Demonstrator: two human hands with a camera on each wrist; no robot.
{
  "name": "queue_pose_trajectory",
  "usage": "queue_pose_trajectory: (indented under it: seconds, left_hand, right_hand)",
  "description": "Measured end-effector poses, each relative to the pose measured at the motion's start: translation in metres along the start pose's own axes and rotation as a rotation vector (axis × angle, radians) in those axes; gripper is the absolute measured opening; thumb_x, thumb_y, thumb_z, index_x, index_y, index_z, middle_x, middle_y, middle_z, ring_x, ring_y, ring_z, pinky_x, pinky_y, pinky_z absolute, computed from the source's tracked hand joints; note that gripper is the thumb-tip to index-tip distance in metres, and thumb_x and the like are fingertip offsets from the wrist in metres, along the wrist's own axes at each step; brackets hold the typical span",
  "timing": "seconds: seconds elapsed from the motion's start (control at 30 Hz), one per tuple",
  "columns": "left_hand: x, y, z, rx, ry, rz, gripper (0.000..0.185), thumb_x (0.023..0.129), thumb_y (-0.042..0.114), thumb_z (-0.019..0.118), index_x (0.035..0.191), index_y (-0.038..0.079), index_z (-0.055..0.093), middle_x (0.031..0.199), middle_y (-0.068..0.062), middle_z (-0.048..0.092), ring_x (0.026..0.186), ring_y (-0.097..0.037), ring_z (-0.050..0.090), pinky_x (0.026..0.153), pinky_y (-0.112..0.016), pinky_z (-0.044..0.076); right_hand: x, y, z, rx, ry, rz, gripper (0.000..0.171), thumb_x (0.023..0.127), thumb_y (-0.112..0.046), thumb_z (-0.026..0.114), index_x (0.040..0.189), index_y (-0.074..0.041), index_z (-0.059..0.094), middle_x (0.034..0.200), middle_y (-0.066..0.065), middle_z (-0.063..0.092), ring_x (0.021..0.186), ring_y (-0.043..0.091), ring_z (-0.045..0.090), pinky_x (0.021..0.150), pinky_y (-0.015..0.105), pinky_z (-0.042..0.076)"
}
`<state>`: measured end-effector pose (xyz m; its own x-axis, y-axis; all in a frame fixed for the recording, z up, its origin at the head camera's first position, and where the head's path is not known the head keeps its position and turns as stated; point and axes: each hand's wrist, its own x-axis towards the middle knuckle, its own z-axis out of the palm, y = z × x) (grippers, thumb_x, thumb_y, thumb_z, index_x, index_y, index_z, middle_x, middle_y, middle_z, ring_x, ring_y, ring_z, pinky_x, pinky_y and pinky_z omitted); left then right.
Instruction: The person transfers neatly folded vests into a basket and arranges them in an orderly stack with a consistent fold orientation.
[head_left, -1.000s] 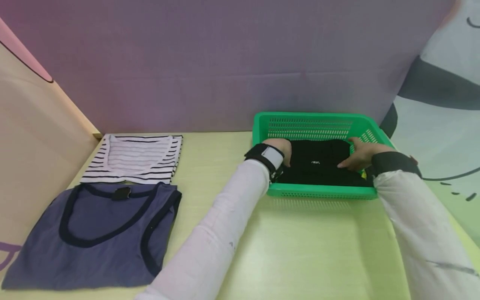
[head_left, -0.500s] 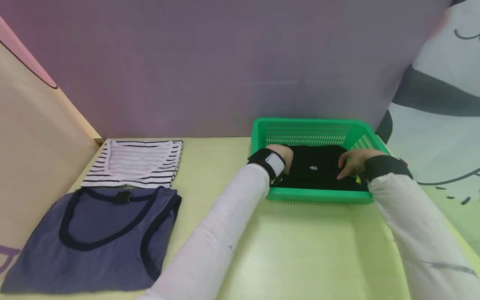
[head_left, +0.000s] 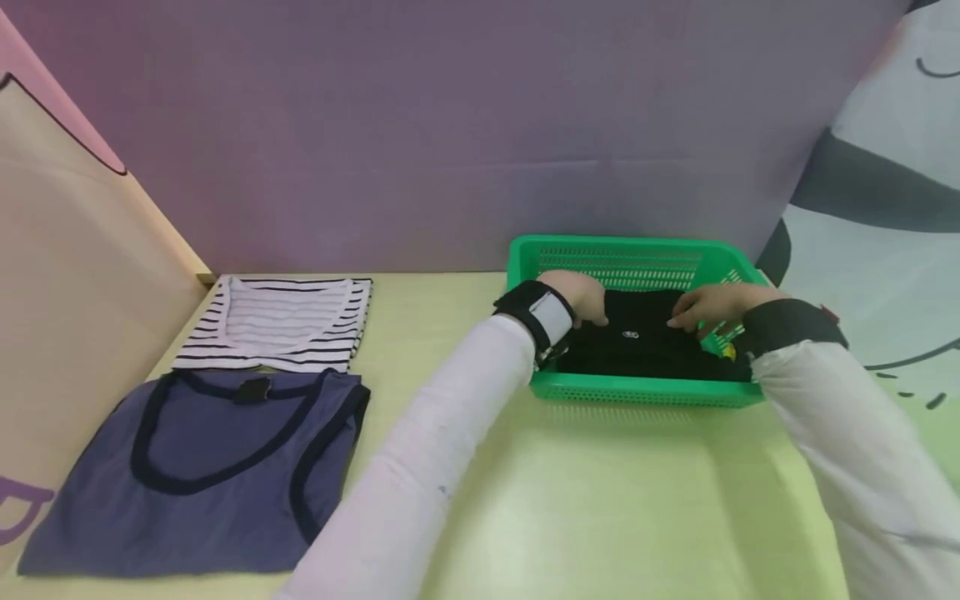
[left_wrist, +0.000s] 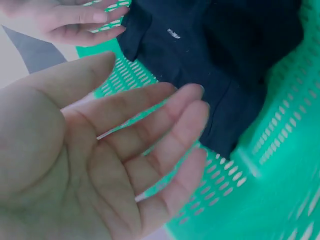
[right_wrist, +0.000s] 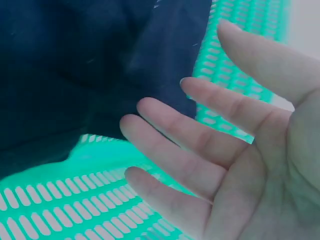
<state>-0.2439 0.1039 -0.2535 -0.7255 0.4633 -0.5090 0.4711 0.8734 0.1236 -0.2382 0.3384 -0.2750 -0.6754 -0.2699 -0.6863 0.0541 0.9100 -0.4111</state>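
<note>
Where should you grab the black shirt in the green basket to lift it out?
Probably by its two short side edges, one hand from each side, coming down from above. The black shirt lies folded flat in the green basket, whose walls block low reaches. The left hand and right hand hover open above it.

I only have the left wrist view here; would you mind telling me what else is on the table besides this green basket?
Observer: Two tops lie flat at the far left of the table: a striped shirt at the back and a blue tank top in front of it.
Operator: Thank you. Is the right hand holding the black garment?
Observer: No, the right hand is open, its fingers spread above the black garment, gripping nothing.
Operator: And where does the green basket sit?
Observer: The green basket stands at the back right of the table, close to the purple wall. The left hand is over its left side, open as well.
</note>
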Motion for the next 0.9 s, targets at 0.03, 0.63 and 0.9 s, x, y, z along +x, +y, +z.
queue_pose_trajectory:
  seconds: [0.03, 0.63, 0.9]
  left_hand:
    - [0.000, -0.001, -0.002, -0.013, -0.002, 0.012, 0.037, 0.097, 0.046, 0.046, 0.125, 0.023, 0.054, 0.071, 0.006, 0.055, 0.057, -0.007, 0.048, 0.085, -0.029, 0.045]
    - [-0.017, -0.045, -0.008, -0.123, 0.210, 0.252, 0.042, 0.101, 0.036, 0.042, 0.065, 0.015, 0.036, 0.063, 0.004, 0.030, 0.055, -0.008, 0.028, 0.064, -0.023, 0.034]
    - [-0.029, -0.060, 0.008, -0.232, 0.298, 0.256, 0.035, 0.102, 0.035, 0.041, 0.092, 0.009, 0.062, 0.086, 0.000, 0.056, 0.076, -0.010, 0.049, 0.073, -0.025, 0.042]
  right_hand:
    - [-0.001, -0.001, -0.002, -0.007, 0.009, -0.009, 0.063, 0.102, -0.031, 0.040, 0.138, 0.017, 0.021, 0.133, 0.044, 0.033, 0.123, 0.054, 0.040, 0.098, 0.060, 0.039]
    - [-0.024, -0.023, -0.003, 0.051, 0.182, -0.180, 0.064, 0.101, -0.039, 0.040, 0.145, 0.005, 0.024, 0.141, 0.032, 0.038, 0.125, 0.045, 0.044, 0.101, 0.058, 0.038]
    - [-0.030, -0.033, 0.010, 0.065, 0.213, -0.234, 0.061, 0.101, -0.039, 0.042, 0.145, 0.000, 0.028, 0.141, 0.029, 0.041, 0.125, 0.041, 0.046, 0.104, 0.054, 0.037]
